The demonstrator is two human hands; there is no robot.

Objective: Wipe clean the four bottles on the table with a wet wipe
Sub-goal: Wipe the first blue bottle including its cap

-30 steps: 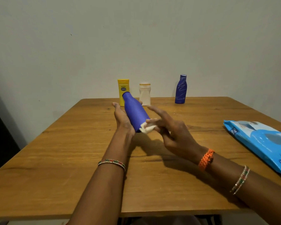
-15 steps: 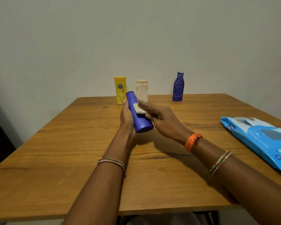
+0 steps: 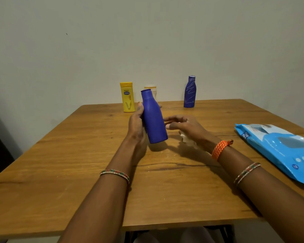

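Observation:
My left hand (image 3: 136, 125) grips a plain blue bottle (image 3: 154, 118) from its left side and holds it nearly upright just above the wooden table (image 3: 77, 163). My right hand (image 3: 184, 126) hovers just right of the bottle, apart from it, fingers curled, with a crumpled white wet wipe (image 3: 187, 139) tucked under its palm. At the table's far edge stand a yellow bottle (image 3: 128, 99), a white bottle (image 3: 154, 89) partly hidden behind the held one, and a dark blue bottle with white scribbles (image 3: 189, 92).
A blue pack of wet wipes (image 3: 279, 151) lies flat at the right edge of the table. A plain wall rises right behind the far edge. The table's near edge runs under my forearms.
The blue bottle has swung from lying tilted, neck away, to nearly upright. My right hand has come off it with the wipe and drawn back to the right.

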